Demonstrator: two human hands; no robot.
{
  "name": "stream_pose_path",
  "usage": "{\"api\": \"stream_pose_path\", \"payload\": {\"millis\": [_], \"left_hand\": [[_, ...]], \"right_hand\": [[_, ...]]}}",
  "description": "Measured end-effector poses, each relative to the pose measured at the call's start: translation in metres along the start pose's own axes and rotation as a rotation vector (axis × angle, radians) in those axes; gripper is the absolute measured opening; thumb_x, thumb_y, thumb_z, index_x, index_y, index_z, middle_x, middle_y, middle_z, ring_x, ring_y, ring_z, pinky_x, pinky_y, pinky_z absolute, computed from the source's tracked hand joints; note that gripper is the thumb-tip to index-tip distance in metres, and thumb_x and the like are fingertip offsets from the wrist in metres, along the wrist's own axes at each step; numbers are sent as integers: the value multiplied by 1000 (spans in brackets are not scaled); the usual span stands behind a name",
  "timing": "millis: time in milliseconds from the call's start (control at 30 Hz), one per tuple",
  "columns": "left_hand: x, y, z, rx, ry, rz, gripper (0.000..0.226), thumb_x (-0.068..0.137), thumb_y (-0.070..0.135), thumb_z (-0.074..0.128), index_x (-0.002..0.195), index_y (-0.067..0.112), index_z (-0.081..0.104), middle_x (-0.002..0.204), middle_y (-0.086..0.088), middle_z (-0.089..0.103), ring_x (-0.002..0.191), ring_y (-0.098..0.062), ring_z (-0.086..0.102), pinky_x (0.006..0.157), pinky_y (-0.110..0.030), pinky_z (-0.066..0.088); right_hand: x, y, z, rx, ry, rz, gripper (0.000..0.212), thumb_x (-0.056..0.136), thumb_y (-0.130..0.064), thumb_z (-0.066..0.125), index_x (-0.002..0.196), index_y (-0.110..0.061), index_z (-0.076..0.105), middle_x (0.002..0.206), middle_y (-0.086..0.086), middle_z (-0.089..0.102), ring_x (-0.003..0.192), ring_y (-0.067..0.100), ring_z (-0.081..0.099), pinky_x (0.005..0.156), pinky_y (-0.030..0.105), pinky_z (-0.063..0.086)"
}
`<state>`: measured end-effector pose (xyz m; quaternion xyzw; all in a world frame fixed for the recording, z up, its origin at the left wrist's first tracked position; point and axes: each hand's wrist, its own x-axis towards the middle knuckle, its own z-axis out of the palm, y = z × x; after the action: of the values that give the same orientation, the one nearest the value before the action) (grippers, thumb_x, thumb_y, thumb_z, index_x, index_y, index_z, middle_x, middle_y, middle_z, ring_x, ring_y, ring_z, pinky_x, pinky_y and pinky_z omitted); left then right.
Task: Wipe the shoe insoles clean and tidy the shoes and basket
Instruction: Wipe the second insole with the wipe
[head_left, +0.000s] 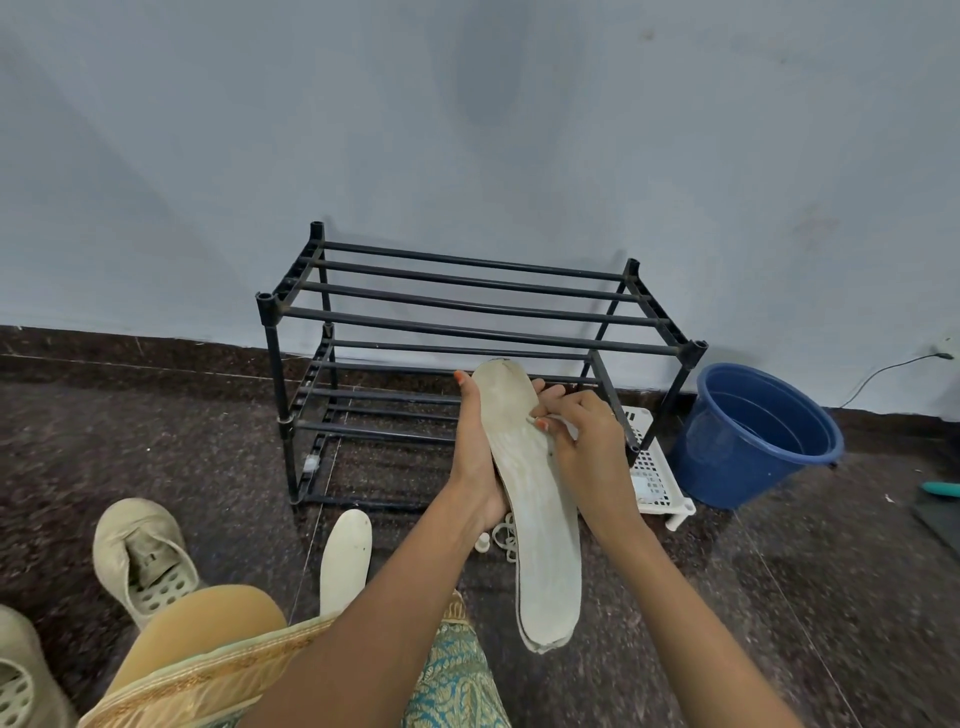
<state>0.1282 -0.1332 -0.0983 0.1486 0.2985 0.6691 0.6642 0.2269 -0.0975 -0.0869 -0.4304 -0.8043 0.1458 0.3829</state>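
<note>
Left hand (475, 457) cradles the insole (540, 519) from underneath, thumb up one edge and fingers (550, 388) wrapping round the other. It sits toe-up in front of the shoe rack (467, 312), heel hanging toward my knee. My right hand (589, 452) is curled and pinching a small pale scrap (563, 422) against the insole's upper half; whether it's cloth or wipe, I can't tell.

To do this well, I reckon I need long strokes from toe to heel, with the left palm firm behind so the insole doesn't buckle. The lower half looks unsupported, so I should slide my grip down as I go.

The second insole (345, 556) lies on the floor (156, 441) just beside my knee, near one shoe (143, 556). The white basket (657, 467) sits between the rack and the blue bucket (753, 441).
</note>
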Motion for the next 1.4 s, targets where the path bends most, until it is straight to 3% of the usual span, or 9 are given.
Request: {"api": "stream_pose_path", "payload": {"millis": [133, 367, 533, 767, 867, 1033, 1133, 1300, 1400], "left_hand": [[2, 2, -1, -36, -7, 32, 87, 85, 75, 13, 109, 9, 64, 110, -10, 69, 90, -20, 69, 83, -36, 50], [3, -2, 0, -49, -28, 19, 84, 85, 74, 18, 114, 8, 62, 112, -11, 68, 93, -22, 66, 85, -36, 50], [3, -2, -3, -66, -54, 9, 75, 89, 68, 23, 113, 9, 62, 109, -10, 69, 86, -19, 68, 79, -33, 52], [5, -4, -4, -64, -46, 27, 74, 89, 68, 22, 113, 9, 60, 113, -10, 66, 96, -23, 65, 85, -35, 51], [5, -4, -5, -59, -49, 36, 73, 89, 67, 21, 110, 10, 61, 110, -9, 67, 96, -23, 65, 86, -35, 50], [6, -4, -4, -90, -57, 30, 75, 88, 69, 24, 113, 10, 62, 110, -11, 67, 92, -23, 66, 87, -37, 49], [7, -5, -5, -81, -48, 30, 75, 88, 69, 23, 115, 11, 63, 109, -10, 68, 87, -21, 67, 80, -34, 52], [7, -5, -5, -62, -54, 40, 75, 89, 68, 22, 111, 9, 63, 112, -12, 67, 92, -22, 66, 87, -36, 49], [8, -6, -6, -44, -49, 50, 74, 89, 68, 21, 107, 9, 63, 107, -10, 68, 91, -22, 66, 84, -35, 51]], "right_hand": [[-4, 2, 0, -13, -22, 31, 17, 79, 6, 62, 87, -6, 70, 87, 8, 60, 86, 15, 50, 75, 2, 31], [-5, -8, -1, 55, 44, 115, 14, 85, -3, 59, 93, -9, 69, 87, -3, 56, 88, 11, 49, 76, -1, 30], [-9, -11, 6, -22, 43, 107, 15, 86, -3, 57, 93, -11, 68, 85, -5, 51, 87, 12, 48, 72, 9, 29], [-13, -18, 14, -25, -7, 57, 16, 82, 0, 59, 90, -11, 68, 89, 0, 56, 89, 15, 49, 71, 15, 32], [-13, -19, 14, -6, -24, 39, 16, 82, 0, 60, 89, -11, 68, 89, -1, 56, 90, 15, 49, 74, 11, 34], [-8, -13, 7, -49, 51, 33, 14, 82, -1, 61, 90, -11, 68, 88, -3, 54, 89, 13, 50, 78, 17, 34], [-6, -13, 4, -44, 81, 57, 14, 84, -3, 60, 93, -11, 67, 86, -4, 52, 87, 13, 49, 78, 18, 35], [-10, -15, 10, -55, 49, 76, 14, 84, -3, 58, 92, -11, 67, 89, -1, 55, 90, 16, 50, 78, 19, 35], [-13, -20, 14, -15, 12, 94, 15, 83, 0, 59, 91, -10, 68, 89, -1, 54, 92, 18, 50, 84, 28, 39]]}}
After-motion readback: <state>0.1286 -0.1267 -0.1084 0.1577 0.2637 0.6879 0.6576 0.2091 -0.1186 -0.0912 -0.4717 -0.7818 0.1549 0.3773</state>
